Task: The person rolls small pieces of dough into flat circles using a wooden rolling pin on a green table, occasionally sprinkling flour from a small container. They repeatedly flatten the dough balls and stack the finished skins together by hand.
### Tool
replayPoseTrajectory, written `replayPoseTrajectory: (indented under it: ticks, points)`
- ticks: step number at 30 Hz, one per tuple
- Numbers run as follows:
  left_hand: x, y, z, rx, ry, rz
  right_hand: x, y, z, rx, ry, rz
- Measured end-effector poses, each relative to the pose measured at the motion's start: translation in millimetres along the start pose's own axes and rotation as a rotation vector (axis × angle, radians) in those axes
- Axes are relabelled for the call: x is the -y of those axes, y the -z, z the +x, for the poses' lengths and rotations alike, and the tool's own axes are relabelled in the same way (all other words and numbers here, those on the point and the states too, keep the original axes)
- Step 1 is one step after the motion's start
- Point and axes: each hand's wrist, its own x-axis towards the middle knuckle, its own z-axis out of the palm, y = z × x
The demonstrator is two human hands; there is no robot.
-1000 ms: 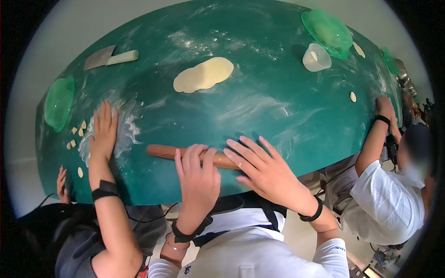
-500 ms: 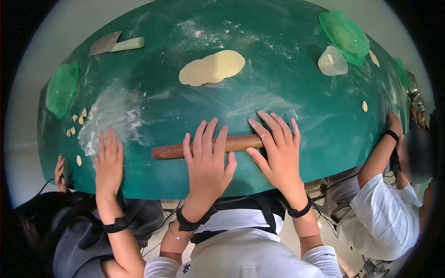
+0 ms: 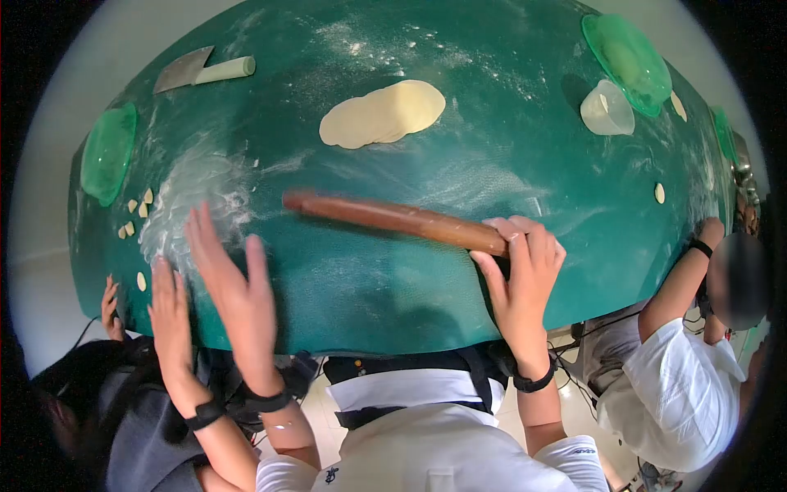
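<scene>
My right hand (image 3: 525, 283) is closed around the right end of a brown wooden rolling pin (image 3: 393, 220), which slants up to the left, its far end smeared by motion. My left hand (image 3: 234, 291) is off to the left with fingers stretched out and nothing in it. Close beside it is a co-worker's hand (image 3: 170, 320) on the green table. White flour (image 3: 201, 193) lies spread just beyond my left fingertips. Overlapping flat dough wrappers (image 3: 381, 115) lie in a pile beyond the rolling pin.
A cleaver (image 3: 201, 70) lies at the back left. Green bowls (image 3: 108, 156) stand left and right (image 3: 627, 61); a translucent cup (image 3: 607, 108) is near the right one. Small dough pieces (image 3: 131, 215) lie at the left. Another person (image 3: 676, 369) stands to the right.
My left hand has left the rolling pin and moved left, beside the co-worker's hand. My right hand has closed on the pin's right end, and its left end has swung away from me.
</scene>
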Motion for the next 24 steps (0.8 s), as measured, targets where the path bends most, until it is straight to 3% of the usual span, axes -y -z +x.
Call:
replayPoseTrajectory:
  ticks: [5,11,14,17,22,24]
  points:
    - [38.8,-20.1,5.2,0.189,0.05,0.242,-2.4,-1.6,0.7,-0.019,-0.054,0.028]
    - [34.4,2.9,5.7,0.263,-0.014,0.103,-5.9,15.3,1.2,0.109,0.075,-0.016]
    - [4.2,31.0,12.5,0.387,-0.096,-0.092,-10.3,43.8,11.1,0.219,0.126,-0.045]
    - [-46.9,49.4,37.6,0.404,-0.404,0.079,-13.1,57.0,26.6,0.3,0.141,-0.028]
    - [-47.8,-37.8,82.2,0.386,-0.508,-0.062,-6.1,37.4,32.4,0.267,0.194,-0.032]
    - [-60.8,-59.9,81.0,0.373,-0.574,0.113,-4.8,32.7,25.6,0.263,0.173,0.023]
